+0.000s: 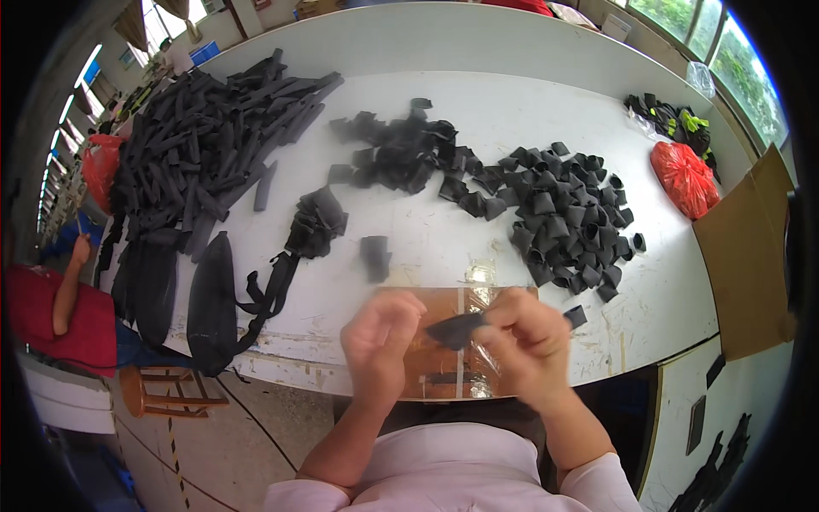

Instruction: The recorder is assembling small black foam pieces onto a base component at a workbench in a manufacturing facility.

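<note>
My right hand (531, 346) is closed in a pinch on a dark grey fabric piece (455, 331), which points left from the fingertips above a brown taped cardboard sheet (426, 363). To its left my left hand (375, 346) is raised over the sheet's left edge, apart from the piece. Motion smears its half-curled fingers, and nothing shows in them. A blurred dark fabric piece (374, 258) is just beyond that hand. Near my right knuckles a small folded dark piece (576, 317) rests on the white table (324, 282).
Long dark strips (196, 145) heap at the far left. Short folded loops (567, 213) pile on the right, beside a blurred dark cluster (397, 149). A red plastic bag (684, 181) and a cardboard box (746, 256) stand at the right edge. A person in red (64, 311) is at left, by a wooden stool (166, 391).
</note>
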`<act>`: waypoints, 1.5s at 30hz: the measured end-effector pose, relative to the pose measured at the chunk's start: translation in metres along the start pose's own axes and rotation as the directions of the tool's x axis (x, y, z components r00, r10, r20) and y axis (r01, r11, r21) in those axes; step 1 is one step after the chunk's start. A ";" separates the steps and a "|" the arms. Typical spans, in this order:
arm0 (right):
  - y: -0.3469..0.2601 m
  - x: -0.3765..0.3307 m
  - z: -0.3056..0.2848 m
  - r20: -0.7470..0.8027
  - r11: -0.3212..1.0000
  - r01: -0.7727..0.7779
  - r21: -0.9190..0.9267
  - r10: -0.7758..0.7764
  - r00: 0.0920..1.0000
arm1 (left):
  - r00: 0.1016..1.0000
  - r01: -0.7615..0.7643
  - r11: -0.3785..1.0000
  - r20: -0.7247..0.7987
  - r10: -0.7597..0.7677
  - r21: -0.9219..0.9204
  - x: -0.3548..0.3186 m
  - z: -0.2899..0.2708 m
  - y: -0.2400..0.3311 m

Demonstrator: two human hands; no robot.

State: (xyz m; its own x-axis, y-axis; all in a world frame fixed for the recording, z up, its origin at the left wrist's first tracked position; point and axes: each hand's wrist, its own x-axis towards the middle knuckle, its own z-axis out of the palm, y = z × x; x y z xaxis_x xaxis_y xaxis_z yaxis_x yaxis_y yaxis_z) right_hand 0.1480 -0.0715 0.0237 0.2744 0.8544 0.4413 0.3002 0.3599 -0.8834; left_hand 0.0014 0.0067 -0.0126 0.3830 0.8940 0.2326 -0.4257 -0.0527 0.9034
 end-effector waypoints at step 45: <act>0.044 -0.067 0.022 0.314 0.555 -0.720 0.416 0.655 0.687 | 0.895 0.440 0.893 0.035 -0.445 0.094 -0.035 -0.016 -0.008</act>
State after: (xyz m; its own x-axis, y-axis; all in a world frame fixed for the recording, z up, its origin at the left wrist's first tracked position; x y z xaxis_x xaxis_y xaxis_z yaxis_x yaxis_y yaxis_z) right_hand 0.1225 -0.1049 -0.0486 0.0984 0.9405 -0.3253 -0.4109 -0.2593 -0.8740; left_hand -0.0212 -0.0168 -0.0340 0.5606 0.8080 -0.1812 -0.1344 0.3047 0.9429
